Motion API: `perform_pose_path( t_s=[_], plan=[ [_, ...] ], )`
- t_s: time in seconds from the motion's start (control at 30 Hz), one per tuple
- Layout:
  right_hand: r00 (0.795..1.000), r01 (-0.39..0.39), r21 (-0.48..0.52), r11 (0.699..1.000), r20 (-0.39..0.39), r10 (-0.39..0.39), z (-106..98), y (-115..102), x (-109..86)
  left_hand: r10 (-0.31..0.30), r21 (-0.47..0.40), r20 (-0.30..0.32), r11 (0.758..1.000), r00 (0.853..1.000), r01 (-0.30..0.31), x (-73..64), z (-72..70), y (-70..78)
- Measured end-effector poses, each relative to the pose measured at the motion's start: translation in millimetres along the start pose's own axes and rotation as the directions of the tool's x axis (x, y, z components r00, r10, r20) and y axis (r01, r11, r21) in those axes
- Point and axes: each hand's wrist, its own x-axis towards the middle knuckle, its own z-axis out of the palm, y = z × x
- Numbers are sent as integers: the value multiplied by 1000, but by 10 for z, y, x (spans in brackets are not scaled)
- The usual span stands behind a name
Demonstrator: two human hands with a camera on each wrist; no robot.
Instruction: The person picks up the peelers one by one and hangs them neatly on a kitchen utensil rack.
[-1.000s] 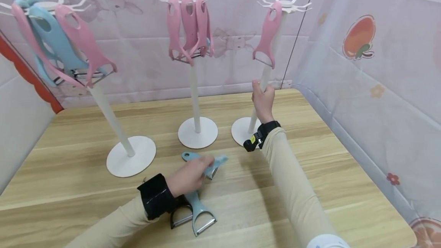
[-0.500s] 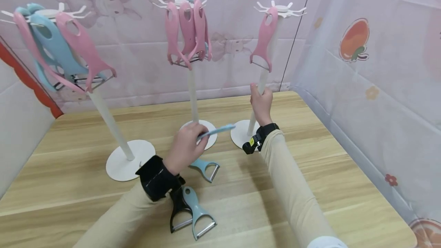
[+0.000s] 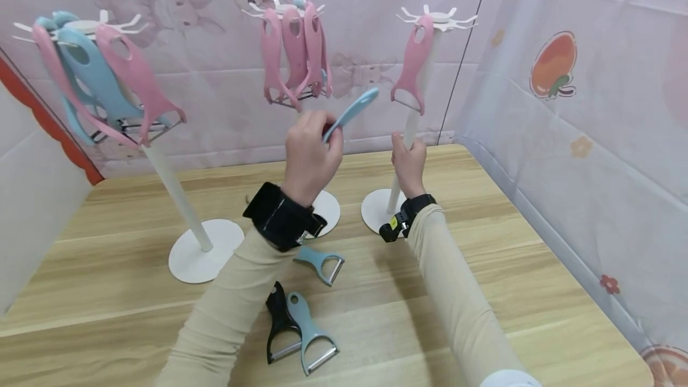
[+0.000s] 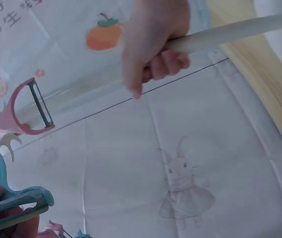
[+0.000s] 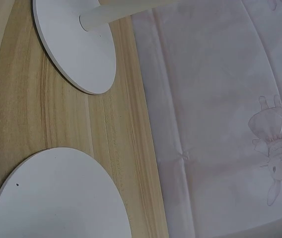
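Note:
A light blue Y-shaped peeler (image 3: 352,113) is pinched in my left hand (image 3: 310,154), raised in front of the middle stand with its handle end pointing up to the right. In the left wrist view that peeler (image 4: 19,198) shows its metal blade near the fingers. My right hand (image 3: 410,165) grips the white pole of the right stand (image 3: 395,196), below a single pink peeler (image 3: 415,61) hanging from its hooks. On the table lie a blue peeler (image 3: 322,261), partly behind my left forearm, a grey-blue peeler (image 3: 307,327) and a black peeler (image 3: 279,318) touching it.
The left stand (image 3: 177,196) carries several pink and blue peelers (image 3: 97,70). Several mostly pink peelers (image 3: 294,46) hang from the middle stand, whose round base (image 3: 326,211) is partly covered by my left arm. A printed curtain (image 3: 355,17) hangs behind the wooden table (image 3: 484,267).
My left hand has picked the blue peeler up from the table and lifted it upward toward the hook level. My right hand keeps its grip on the right stand's pole.

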Motion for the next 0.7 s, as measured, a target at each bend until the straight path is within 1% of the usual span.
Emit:
perform_pose_path(
  t_s=[0.07,0.17,0.27,0.4,0.47,0.57,0.63,0.7],
  plan=[
    [1000,-2,6,1000,-2,2,-4,43,27,-8,3,-24,1000,1000,8,103,47,38],
    [1000,-4,4,1000,-6,5,-11,129,71,-26,23,-40,999,999,27,275,96,109],
    [1000,-2,-11,1000,-16,2,-17,235,114,-69,47,-48,996,996,72,448,139,166],
    [999,5,-43,999,-33,-7,-13,282,130,-144,49,-52,988,988,146,639,216,186],
    [999,15,-53,998,-38,-17,-11,289,135,-190,54,-42,980,981,192,713,260,181],
    [999,27,-49,998,-42,-29,-9,299,140,-231,89,-33,968,972,233,802,318,179],
    [999,32,-36,999,-41,-33,-10,305,142,-240,113,-29,964,970,241,836,357,188],
    [999,35,-19,999,-37,-36,-12,304,141,-226,123,-29,966,974,228,847,394,199]
  ],
)
